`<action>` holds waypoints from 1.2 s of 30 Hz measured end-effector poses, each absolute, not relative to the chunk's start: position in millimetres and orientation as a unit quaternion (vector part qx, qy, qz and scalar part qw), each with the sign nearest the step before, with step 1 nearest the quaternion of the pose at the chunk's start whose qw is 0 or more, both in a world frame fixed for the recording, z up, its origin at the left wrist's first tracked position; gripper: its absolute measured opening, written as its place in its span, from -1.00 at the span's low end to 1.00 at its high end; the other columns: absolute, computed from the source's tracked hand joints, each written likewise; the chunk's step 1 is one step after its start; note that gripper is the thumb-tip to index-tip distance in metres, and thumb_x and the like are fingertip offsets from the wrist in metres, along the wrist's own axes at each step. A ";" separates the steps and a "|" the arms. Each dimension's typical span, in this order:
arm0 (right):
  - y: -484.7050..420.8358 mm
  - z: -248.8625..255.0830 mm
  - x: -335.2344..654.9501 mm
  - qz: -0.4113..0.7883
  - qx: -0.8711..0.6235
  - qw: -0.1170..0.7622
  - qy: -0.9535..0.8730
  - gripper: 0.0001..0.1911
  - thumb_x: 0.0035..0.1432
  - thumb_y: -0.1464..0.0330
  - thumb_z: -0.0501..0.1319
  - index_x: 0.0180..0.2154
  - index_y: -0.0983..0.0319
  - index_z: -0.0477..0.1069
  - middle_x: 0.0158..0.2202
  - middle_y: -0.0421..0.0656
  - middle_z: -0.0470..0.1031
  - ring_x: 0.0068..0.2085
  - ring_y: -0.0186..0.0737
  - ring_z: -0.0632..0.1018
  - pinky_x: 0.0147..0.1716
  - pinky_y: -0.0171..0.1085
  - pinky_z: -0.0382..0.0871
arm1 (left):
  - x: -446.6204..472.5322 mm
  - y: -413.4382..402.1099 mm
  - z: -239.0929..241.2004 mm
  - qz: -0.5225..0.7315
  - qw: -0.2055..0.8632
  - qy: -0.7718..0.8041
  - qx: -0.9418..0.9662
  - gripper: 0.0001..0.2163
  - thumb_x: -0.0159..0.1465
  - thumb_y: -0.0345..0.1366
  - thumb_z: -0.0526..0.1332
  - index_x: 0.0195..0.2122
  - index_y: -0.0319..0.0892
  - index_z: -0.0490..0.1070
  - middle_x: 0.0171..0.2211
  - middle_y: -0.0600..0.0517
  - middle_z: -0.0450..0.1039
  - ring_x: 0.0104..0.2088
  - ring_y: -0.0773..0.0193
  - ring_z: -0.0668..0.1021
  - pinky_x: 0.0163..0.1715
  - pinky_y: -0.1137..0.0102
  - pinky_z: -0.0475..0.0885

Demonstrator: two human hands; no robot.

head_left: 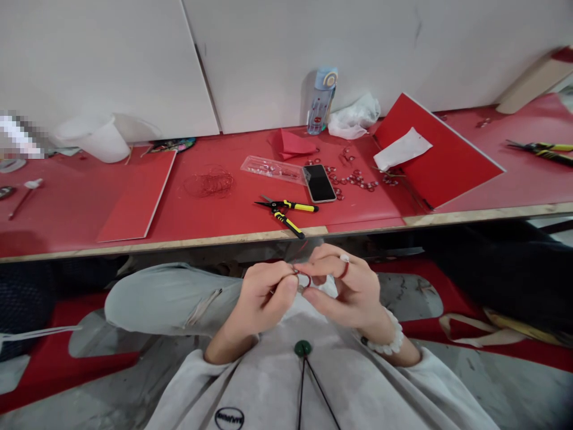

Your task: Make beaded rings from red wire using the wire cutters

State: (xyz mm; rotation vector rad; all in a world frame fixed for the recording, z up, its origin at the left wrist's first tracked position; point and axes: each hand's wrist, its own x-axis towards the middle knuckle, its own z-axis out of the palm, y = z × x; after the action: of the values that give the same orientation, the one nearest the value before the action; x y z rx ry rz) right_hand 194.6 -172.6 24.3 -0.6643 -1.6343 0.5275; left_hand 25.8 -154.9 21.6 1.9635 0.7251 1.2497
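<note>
Both of my hands are held close together in front of my chest, below the table's front edge. My left hand (262, 298) is closed, its fingertips pinching a small red wire loop (304, 280). My right hand (349, 286) pinches the same loop from the other side; it wears a red ring on one finger and a white bead bracelet at the wrist. Yellow-handled pliers (286, 213) lie on the red table (80, 203) just beyond my hands.
On the table lie a coil of red wire (209, 182), a phone (319, 182), a clear plastic box (273, 169), scattered red beads (358, 178), red boards (138, 197), a water bottle (321, 100) and more pliers (544, 150) at far right. My knee (170, 295) sits left.
</note>
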 end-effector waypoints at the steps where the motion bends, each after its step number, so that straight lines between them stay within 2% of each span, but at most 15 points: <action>1: -176.1 27.0 193.9 0.230 -0.307 0.600 -0.702 -0.67 0.14 0.53 0.33 -0.06 0.14 0.58 -0.47 -0.27 0.48 -0.50 -0.35 0.44 -0.52 -0.35 0.39 | 25.9 -154.5 21.7 0.478 0.330 0.287 0.762 -0.67 0.39 -0.37 0.11 -0.56 -0.13 0.23 -0.67 0.17 0.22 -0.64 0.42 0.25 -0.61 0.46 0.19; 3: -182.8 32.9 192.9 0.239 -0.353 0.588 -0.687 -0.77 0.12 0.54 0.31 -0.19 0.15 0.57 -0.52 -0.31 0.41 -0.54 -0.37 0.40 -0.56 -0.36 0.33 | 26.5 -153.4 22.7 0.469 0.297 0.298 0.776 -0.65 0.41 -0.33 0.11 -0.58 -0.13 0.25 -0.67 0.15 0.24 -0.63 0.39 0.27 -0.58 0.44 0.22; 6: -189.1 41.0 192.2 0.276 -0.420 0.566 -0.653 -0.87 0.13 0.52 0.28 -0.35 0.17 0.53 -0.57 -0.34 0.33 -0.58 -0.41 0.34 -0.60 -0.38 0.23 | 27.9 -151.2 25.7 0.464 0.262 0.288 0.796 -0.62 0.41 -0.34 0.11 -0.60 -0.13 0.17 -0.68 0.18 0.13 -0.64 0.41 0.18 -0.60 0.42 0.13; 10: -188.5 47.1 193.3 0.357 -0.449 0.537 -0.619 -0.89 0.16 0.46 0.28 -0.43 0.20 0.50 -0.58 -0.32 0.29 -0.58 -0.42 0.27 -0.61 -0.37 0.16 | 26.9 -149.1 27.7 0.465 0.254 0.268 0.804 -0.63 0.40 -0.38 0.12 -0.58 -0.12 0.11 -0.67 0.20 0.07 -0.64 0.42 0.11 -0.61 0.39 0.05; 17: -179.2 36.1 195.8 0.636 -0.350 0.509 -0.463 -0.73 0.15 0.20 0.43 -0.45 0.22 0.50 -0.52 -0.25 0.39 -0.49 -0.37 0.32 -0.54 -0.36 0.21 | 21.4 -148.5 22.0 0.467 0.247 0.257 0.809 -0.64 0.43 -0.36 0.08 -0.56 -0.13 0.21 -0.65 0.15 0.20 -0.60 0.39 0.24 -0.58 0.41 0.17; 23: -170.0 24.1 191.2 0.755 -0.213 0.464 -0.412 -0.65 0.11 0.10 0.47 -0.43 0.24 0.53 -0.59 -0.33 0.29 -0.60 -0.47 0.09 -0.62 -0.35 0.00 | 22.2 -144.8 18.0 0.488 0.264 0.236 0.797 -0.61 0.50 -0.23 0.05 -0.51 -0.14 0.36 -0.64 0.11 0.35 -0.62 0.38 0.36 -0.56 0.45 0.29; 27: -175.1 33.6 191.7 0.665 -0.309 0.506 -0.454 -0.79 0.14 0.24 0.43 -0.41 0.23 0.55 -0.54 -0.28 0.33 -0.53 -0.41 0.24 -0.55 -0.35 0.11 | 22.3 -146.2 17.7 0.479 0.266 0.246 0.799 -0.62 0.50 -0.24 0.05 -0.50 -0.14 0.38 -0.63 0.12 0.37 -0.61 0.39 0.37 -0.55 0.46 0.29; 30: -180.3 41.9 193.4 0.569 -0.374 0.517 -0.519 -0.90 0.11 0.38 0.35 -0.44 0.22 0.53 -0.52 -0.27 0.35 -0.53 -0.41 0.25 -0.56 -0.37 0.10 | 24.2 -146.5 18.9 0.474 0.270 0.238 0.804 -0.67 0.46 -0.33 0.08 -0.51 -0.14 0.31 -0.64 0.15 0.33 -0.61 0.42 0.32 -0.58 0.47 0.22; 33: -182.1 45.6 193.5 0.477 -0.403 0.515 -0.587 -0.90 0.07 0.46 0.29 -0.48 0.22 0.49 -0.54 -0.29 0.34 -0.55 -0.42 0.26 -0.59 -0.38 0.13 | 25.9 -145.7 22.4 0.466 0.257 0.235 0.813 -0.69 0.41 -0.42 0.08 -0.53 -0.14 0.25 -0.64 0.18 0.26 -0.61 0.44 0.27 -0.58 0.47 0.17; 36: -180.7 44.0 193.4 0.355 -0.414 0.538 -0.643 -0.84 0.06 0.56 0.29 -0.46 0.21 0.50 -0.58 -0.36 0.25 -0.57 -0.45 0.24 -0.59 -0.41 0.14 | 24.3 -145.0 26.9 0.446 0.221 0.250 0.830 -0.67 0.36 -0.47 0.06 -0.57 -0.14 0.16 -0.67 0.20 0.16 -0.62 0.44 0.19 -0.60 0.45 0.10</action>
State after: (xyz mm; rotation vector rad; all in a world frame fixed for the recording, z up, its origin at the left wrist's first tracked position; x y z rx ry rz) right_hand 193.4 -180.7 44.0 -0.9861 -1.5286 0.8438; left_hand 24.3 -145.0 26.9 2.2956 0.6921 1.2332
